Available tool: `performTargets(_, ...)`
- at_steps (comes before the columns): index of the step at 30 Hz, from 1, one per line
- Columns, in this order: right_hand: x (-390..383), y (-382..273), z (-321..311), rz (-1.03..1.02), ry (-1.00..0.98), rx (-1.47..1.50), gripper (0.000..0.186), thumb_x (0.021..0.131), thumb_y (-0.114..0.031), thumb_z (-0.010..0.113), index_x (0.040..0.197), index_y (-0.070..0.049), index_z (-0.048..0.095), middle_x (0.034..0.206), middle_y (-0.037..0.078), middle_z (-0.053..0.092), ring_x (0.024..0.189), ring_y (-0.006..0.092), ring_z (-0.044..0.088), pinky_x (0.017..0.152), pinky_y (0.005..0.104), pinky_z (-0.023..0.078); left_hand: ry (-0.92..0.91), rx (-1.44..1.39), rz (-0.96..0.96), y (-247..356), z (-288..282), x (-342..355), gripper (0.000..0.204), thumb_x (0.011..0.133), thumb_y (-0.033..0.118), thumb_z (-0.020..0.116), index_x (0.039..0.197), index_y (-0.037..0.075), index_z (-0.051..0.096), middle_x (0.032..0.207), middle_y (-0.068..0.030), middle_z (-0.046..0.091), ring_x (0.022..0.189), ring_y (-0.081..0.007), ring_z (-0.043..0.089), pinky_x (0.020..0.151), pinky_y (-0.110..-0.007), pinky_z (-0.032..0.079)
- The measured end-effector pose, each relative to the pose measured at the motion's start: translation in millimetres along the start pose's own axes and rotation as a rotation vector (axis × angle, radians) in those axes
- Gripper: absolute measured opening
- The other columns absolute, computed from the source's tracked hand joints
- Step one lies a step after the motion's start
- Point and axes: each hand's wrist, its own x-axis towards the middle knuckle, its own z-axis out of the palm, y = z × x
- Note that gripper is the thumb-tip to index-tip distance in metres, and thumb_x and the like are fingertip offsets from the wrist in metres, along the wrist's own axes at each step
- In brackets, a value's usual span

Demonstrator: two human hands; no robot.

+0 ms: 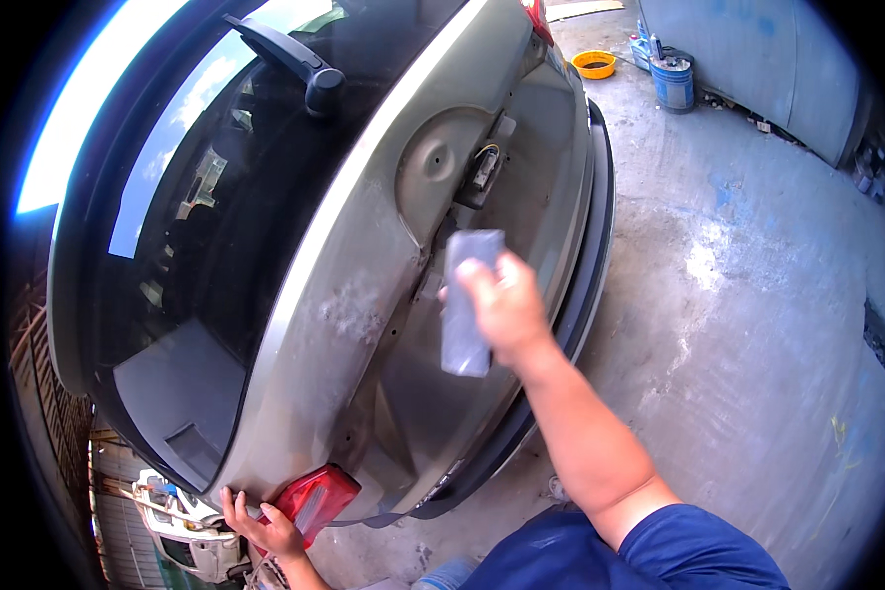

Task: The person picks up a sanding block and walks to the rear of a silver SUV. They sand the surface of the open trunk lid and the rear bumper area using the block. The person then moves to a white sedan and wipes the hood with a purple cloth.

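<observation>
My right hand grips a long, flat grey sanding block, thumb laid over its face. Hand and block are slightly blurred and overlap the recessed panel of a car's tailgate; whether the block touches it I cannot tell. A pale, dusty, scuffed patch marks the painted metal left of the block. At the tailgate's lower left corner, my left hand lies with fingers apart beside the red tail light, holding nothing.
The rear window and its wiper are at the left. An exposed lamp fitting with wires sits in the panel. A dark bumper curves along the right. Beyond are a yellow basin and a blue bucket on concrete.
</observation>
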Motion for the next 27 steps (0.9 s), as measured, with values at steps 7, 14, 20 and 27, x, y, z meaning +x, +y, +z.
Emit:
performTargets(7, 16.3, -77.1, -18.5, -0.022, -0.119, 0.352, 0.036, 0.082, 0.0, 0.056, 0.116, 0.0, 0.044, 0.093, 0.013, 0.06, 0.084, 0.026, 0.066, 0.075, 0.0423, 0.058, 0.013, 0.003, -0.004, 0.3, -1.6, -0.7, 0.036, 0.086, 0.014, 0.049, 0.116, -0.004, 0.052, 0.137, -0.0229, 0.046, 0.126, -0.0403, 0.044, 0.106, -0.05, 0.033)
performTargets(14, 47.9, -82.7, 1.2, -0.569, -0.174, -0.058, 0.025, 0.082, 0.011, 0.061, 0.098, -0.005, 0.052, 0.122, 0.016, 0.059, 0.111, 0.0209, 0.059, 0.095, 0.0337, 0.048, 0.025, 0.01, 0.012, 0.0, -2.9, 2.3, 0.036, 0.084, 0.011, 0.049, 0.117, -0.003, 0.052, 0.137, -0.0218, 0.047, 0.128, -0.0402, 0.044, 0.108, -0.05, 0.032)
performTargets(20, 43.5, -35.2, 46.6, -1.023, -0.116, -0.684, 0.028, 0.08, 0.004, 0.063, 0.104, 0.0, 0.049, 0.128, 0.025, 0.054, 0.123, 0.0375, 0.052, 0.104, 0.0392, 0.042, 0.033, -0.033, -0.005, 0.6, 1.6, 2.3, 0.035, 0.083, 0.01, 0.049, 0.116, -0.003, 0.053, 0.138, -0.0212, 0.048, 0.128, -0.0397, 0.044, 0.108, -0.049, 0.032)
performTargets(27, 27.2, -1.8, 70.7, -1.264, -0.01, -1.371, 0.049, 0.084, -0.011, 0.049, 0.124, 0.018, 0.048, 0.129, 0.036, 0.049, 0.126, 0.0453, 0.048, 0.107, 0.0487, 0.039, 0.034, -0.039, -0.015, 2.1, -3.2, 0.6, 0.032, 0.085, 0.008, 0.048, 0.115, -0.004, 0.053, 0.138, -0.0221, 0.048, 0.127, -0.0397, 0.045, 0.108, -0.049, 0.033)
